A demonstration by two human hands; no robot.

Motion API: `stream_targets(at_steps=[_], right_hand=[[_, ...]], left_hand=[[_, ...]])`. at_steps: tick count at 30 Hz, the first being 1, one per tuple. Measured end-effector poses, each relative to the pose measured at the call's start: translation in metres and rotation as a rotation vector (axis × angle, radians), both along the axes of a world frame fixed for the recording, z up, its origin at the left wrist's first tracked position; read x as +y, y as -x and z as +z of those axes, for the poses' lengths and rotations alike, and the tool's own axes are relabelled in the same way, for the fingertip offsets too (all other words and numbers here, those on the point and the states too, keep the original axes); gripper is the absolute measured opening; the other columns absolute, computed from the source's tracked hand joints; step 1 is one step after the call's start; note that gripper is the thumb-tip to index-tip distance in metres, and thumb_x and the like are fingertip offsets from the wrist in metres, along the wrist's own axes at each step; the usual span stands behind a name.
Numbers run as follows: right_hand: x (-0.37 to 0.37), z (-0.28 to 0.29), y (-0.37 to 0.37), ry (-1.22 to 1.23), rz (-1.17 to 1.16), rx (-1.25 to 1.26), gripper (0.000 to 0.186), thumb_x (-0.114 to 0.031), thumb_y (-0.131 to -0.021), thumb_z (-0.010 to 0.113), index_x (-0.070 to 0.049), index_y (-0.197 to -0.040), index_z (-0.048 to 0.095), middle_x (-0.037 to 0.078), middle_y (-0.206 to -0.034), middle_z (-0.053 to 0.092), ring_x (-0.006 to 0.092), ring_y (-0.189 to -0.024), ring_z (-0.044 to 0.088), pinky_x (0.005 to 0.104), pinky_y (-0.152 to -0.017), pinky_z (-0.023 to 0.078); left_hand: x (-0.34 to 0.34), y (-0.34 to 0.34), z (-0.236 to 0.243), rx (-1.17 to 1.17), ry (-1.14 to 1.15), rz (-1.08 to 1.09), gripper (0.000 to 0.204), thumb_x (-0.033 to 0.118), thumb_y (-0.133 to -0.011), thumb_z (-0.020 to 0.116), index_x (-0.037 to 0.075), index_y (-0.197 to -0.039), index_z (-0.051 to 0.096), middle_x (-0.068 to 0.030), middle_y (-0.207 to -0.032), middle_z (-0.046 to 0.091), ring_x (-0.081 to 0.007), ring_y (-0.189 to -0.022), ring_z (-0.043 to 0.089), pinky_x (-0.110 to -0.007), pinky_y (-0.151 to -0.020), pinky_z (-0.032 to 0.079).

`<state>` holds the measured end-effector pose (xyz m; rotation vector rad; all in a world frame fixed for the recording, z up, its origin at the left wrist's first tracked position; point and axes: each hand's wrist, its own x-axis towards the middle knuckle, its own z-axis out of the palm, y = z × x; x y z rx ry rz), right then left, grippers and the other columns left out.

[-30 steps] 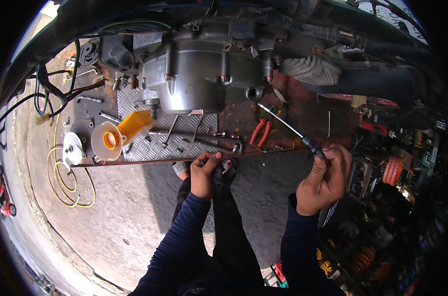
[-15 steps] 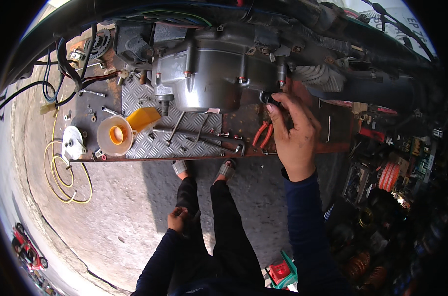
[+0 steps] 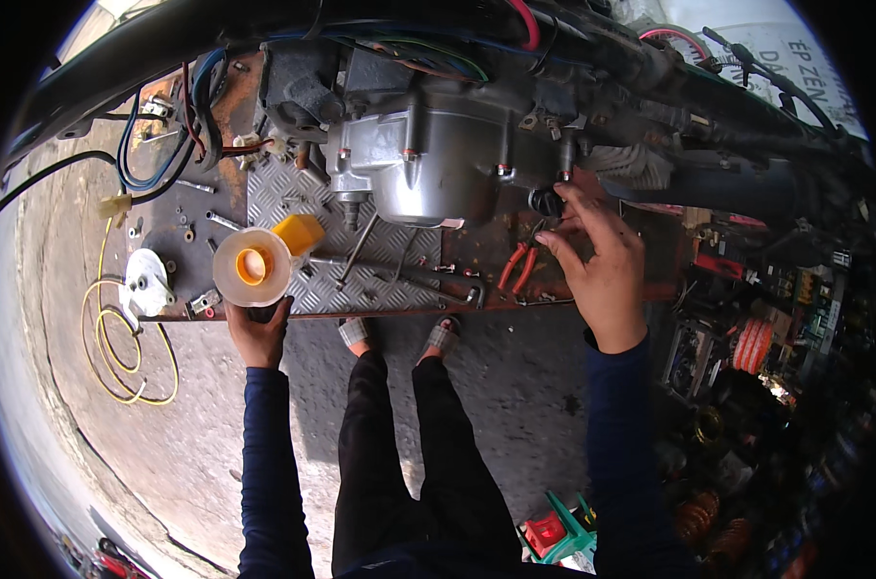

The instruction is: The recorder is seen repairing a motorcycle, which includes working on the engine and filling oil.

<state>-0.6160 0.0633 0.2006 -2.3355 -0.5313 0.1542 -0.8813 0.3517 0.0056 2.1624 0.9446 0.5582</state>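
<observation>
My right hand (image 3: 600, 259) is beside the ridged black cap (image 3: 546, 203) low on the silver engine cover (image 3: 443, 164). Its index fingertip lies at the cap's edge, while the thumb is spread away below it. My left hand (image 3: 255, 335) grips a round translucent plastic cup (image 3: 223, 271) from the near side, its fingers partly hidden under the rim. An orange ring (image 3: 253, 265) shows inside the cup. Just behind it, a yellow plastic container (image 3: 302, 233) lies on the ridged metal plate (image 3: 319, 294). Red-handled pliers (image 3: 516, 265) lie near my right hand.
A white metal part (image 3: 149, 277), bolts and sockets lie on the bench's left. Long wrenches (image 3: 409, 280) lie on the plate. Loose wires (image 3: 158, 164) hang at left, and a black frame tube (image 3: 167, 63) crosses above. Cluttered parts (image 3: 756, 343) fill the right side.
My left hand has risen from near my leg to the bench and taken hold of the translucent cup. My right thumb has moved off the black cap. The view has shifted slightly.
</observation>
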Motion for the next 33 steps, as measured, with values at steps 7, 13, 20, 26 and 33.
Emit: stream_targets(at_steps=[7,13,20,26,33], right_hand=[[-0.012,-0.021,-0.005,0.086,0.166,-0.383,0.021,-0.001,-0.077,0.070,-0.001,-0.097,0.066,0.013,-0.091,0.066,0.0269,-0.078,0.066,0.0348,-0.066,0.053],[-0.004,-0.015,-0.013,0.005,0.285,-0.322,0.021,0.004,-0.080,0.067,0.002,-0.101,0.065,0.010,-0.089,0.068,0.0170,-0.073,0.068,0.0271,-0.061,0.053],[0.013,-0.001,-0.013,0.000,-0.328,0.405,0.017,-0.011,-0.084,0.069,0.004,-0.086,0.063,0.012,-0.070,0.065,0.0152,-0.054,0.062,0.0257,-0.050,0.050],[0.003,-0.001,-0.020,0.020,0.307,-0.437,0.012,-0.011,-0.082,0.071,0.000,-0.080,0.065,0.008,-0.073,0.065,0.0190,-0.061,0.063,0.0277,-0.056,0.051],[-0.001,-0.010,-0.019,0.004,-0.083,0.259,0.014,-0.007,-0.075,0.076,-0.001,-0.085,0.067,0.007,-0.082,0.065,0.0154,-0.066,0.063,0.0273,-0.061,0.052]], left_hand=[[0.028,-0.015,-0.019,0.050,0.360,-0.173,0.055,0.013,-0.066,0.083,0.002,-0.114,0.057,-0.0107,-0.109,0.064,-0.0226,-0.098,0.063,-0.033,-0.085,0.050],[0.042,-0.017,-0.035,-0.063,0.236,-0.250,0.044,0.005,-0.073,0.078,0.002,-0.113,0.058,-0.0083,-0.103,0.064,-0.0180,-0.093,0.063,-0.032,-0.082,0.051],[0.042,-0.014,-0.032,0.011,0.152,-0.276,0.051,0.009,-0.074,0.076,0.004,-0.120,0.053,-0.0113,-0.117,0.059,-0.0225,-0.108,0.056,-0.034,-0.094,0.044],[0.041,-0.011,-0.042,0.006,0.107,-0.259,0.049,0.008,-0.076,0.074,0.004,-0.120,0.053,-0.0111,-0.118,0.058,-0.0225,-0.110,0.055,-0.034,-0.095,0.044],[0.047,-0.011,-0.061,-0.069,0.223,-0.248,0.039,0.001,-0.079,0.072,-0.001,-0.113,0.055,-0.0081,-0.104,0.061,-0.0156,-0.095,0.059,-0.032,-0.082,0.053]])
